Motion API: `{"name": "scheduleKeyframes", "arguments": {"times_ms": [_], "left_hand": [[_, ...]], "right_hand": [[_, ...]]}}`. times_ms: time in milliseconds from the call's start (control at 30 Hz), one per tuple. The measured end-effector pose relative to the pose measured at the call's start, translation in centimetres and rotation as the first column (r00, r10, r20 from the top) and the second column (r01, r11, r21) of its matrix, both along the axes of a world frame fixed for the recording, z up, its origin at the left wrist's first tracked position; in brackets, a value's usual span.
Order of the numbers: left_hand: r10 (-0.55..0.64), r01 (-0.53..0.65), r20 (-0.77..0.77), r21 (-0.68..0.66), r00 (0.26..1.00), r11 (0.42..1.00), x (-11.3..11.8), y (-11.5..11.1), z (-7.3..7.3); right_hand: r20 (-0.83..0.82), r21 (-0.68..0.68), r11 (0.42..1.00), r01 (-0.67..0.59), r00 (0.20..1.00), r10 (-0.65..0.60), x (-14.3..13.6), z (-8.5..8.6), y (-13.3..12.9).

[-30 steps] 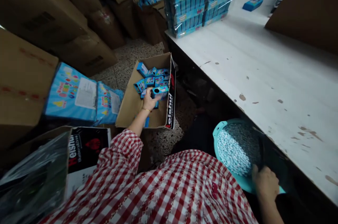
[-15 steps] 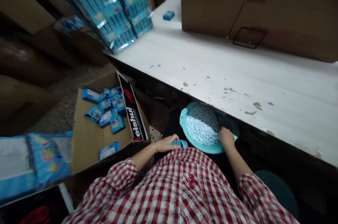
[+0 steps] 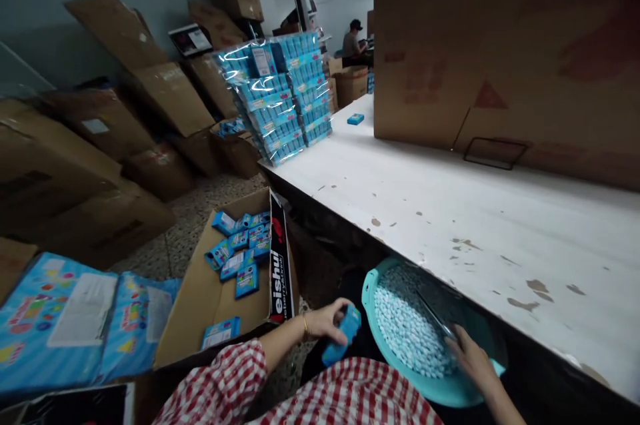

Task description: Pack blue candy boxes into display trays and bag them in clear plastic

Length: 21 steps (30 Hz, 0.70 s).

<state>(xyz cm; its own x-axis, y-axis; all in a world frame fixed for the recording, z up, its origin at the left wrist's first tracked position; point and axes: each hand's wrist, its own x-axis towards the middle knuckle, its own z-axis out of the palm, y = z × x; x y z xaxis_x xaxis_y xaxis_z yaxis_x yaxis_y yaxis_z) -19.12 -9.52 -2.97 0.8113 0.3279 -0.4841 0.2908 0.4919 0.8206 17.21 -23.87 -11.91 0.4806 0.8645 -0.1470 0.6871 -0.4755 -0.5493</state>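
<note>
My left hand (image 3: 327, 321) is closed around a small blue box (image 3: 345, 333), held above my lap and left of a turquoise basin (image 3: 371, 308). Many small white pellets (image 3: 407, 328) fill the basin, partly in the table's shadow. My right hand (image 3: 470, 353), at the basin's right side, grips a long, thin, metal-looking tool (image 3: 435, 315). The tool slants up and left over the pellets; its exact kind does not show. An open cardboard carton (image 3: 193, 318) to my left holds several similar blue boxes (image 3: 247, 279).
A worn white table (image 3: 400, 191) overhangs the basin's far side. On it stand a large carton (image 3: 480, 65), wrapped stacks of blue boxes (image 3: 280, 105) and one loose box (image 3: 355, 119). Blue printed packs (image 3: 55, 318) lie far left. A person (image 3: 353, 43) sits in the background.
My view has tilted up, so everything sits lower in the picture. The blue box in my left hand is now raised and tilted. The tool in my right hand has become visible.
</note>
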Motion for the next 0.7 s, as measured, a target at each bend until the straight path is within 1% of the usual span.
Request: {"name": "scheduleKeyframes", "arguments": {"times_ms": [33, 100, 167, 200, 233, 267, 300, 333, 367, 400, 467, 500, 567, 633, 700], "left_hand": [[0.098, -0.096, 0.046, -0.034, 0.994, 0.995, 0.6, 0.0, 0.3], [0.265, -0.257, 0.114, -0.080, 0.957, 0.963, 2.3, 0.1, 1.1], [0.354, -0.346, 0.159, -0.071, 0.922, 0.935, 4.3, 0.6, 1.9], [0.377, -0.378, 0.178, -0.030, 0.909, 0.925, 5.2, 0.9, 2.2], [0.386, -0.402, 0.187, 0.053, 0.903, 0.914, 6.0, 1.3, 2.4], [0.384, -0.413, 0.180, 0.171, 0.906, 0.894, 6.7, 1.7, 2.5], [0.379, -0.410, 0.157, 0.304, 0.912, 0.860, 7.3, 2.1, 2.6], [0.376, -0.390, 0.119, 0.424, 0.919, 0.818, 7.7, 2.5, 2.5], [0.372, -0.357, 0.078, 0.516, 0.925, 0.778, 8.0, 2.8, 2.4], [0.367, -0.325, 0.046, 0.575, 0.929, 0.751, 8.1, 3.0, 2.2], [0.366, -0.300, 0.020, 0.616, 0.930, 0.729, 8.1, 3.2, 1.6], [0.365, -0.293, 0.013, 0.621, 0.931, 0.727, 8.0, 3.3, 1.3], [0.365, -0.281, -0.005, 0.629, 0.931, 0.725, 7.5, 3.4, 0.6], [0.353, -0.262, -0.016, 0.637, 0.936, 0.725, 7.1, 3.6, -0.1], [0.331, -0.244, -0.024, 0.627, 0.943, 0.740, 6.9, 3.9, -0.9]], "right_hand": [[-0.045, -0.002, 0.998, -0.060, 0.997, 0.060, 0.2, 0.4, -0.4], [-0.106, -0.051, 0.982, -0.180, 0.979, 0.174, 1.0, 1.4, -1.3], [-0.029, -0.091, 0.966, -0.240, 0.971, 0.238, 2.3, 2.4, -2.1], [0.049, -0.127, 0.958, -0.256, 0.963, 0.263, 3.1, 2.8, -2.4], [0.141, -0.174, 0.949, -0.263, 0.947, 0.289, 3.9, 3.2, -2.7], [0.227, -0.231, 0.936, -0.264, 0.921, 0.316, 4.5, 3.6, -2.8], [0.296, -0.292, 0.921, -0.259, 0.891, 0.344, 4.8, 4.0, -2.7], [0.337, -0.348, 0.901, -0.258, 0.863, 0.377, 4.8, 4.3, -2.4], [0.347, -0.392, 0.880, -0.269, 0.842, 0.412, 4.3, 4.7, -2.0], [0.333, -0.426, 0.861, -0.278, 0.837, 0.435, 3.5, 5.2, -1.3], [0.253, -0.459, 0.845, -0.274, 0.872, 0.420, 0.9, 5.9, 0.3], [0.194, -0.469, 0.850, -0.240, 0.911, 0.364, -0.6, 6.1, 1.2], [0.058, -0.435, 0.884, -0.169, 0.975, 0.215, -3.2, 5.9, 3.1], [0.012, -0.431, 0.895, -0.115, 0.991, 0.133, -4.7, 4.8, 4.7], [-0.042, -0.424, 0.902, -0.077, 0.997, 0.066, -5.0, 3.2, 5.5]]}}
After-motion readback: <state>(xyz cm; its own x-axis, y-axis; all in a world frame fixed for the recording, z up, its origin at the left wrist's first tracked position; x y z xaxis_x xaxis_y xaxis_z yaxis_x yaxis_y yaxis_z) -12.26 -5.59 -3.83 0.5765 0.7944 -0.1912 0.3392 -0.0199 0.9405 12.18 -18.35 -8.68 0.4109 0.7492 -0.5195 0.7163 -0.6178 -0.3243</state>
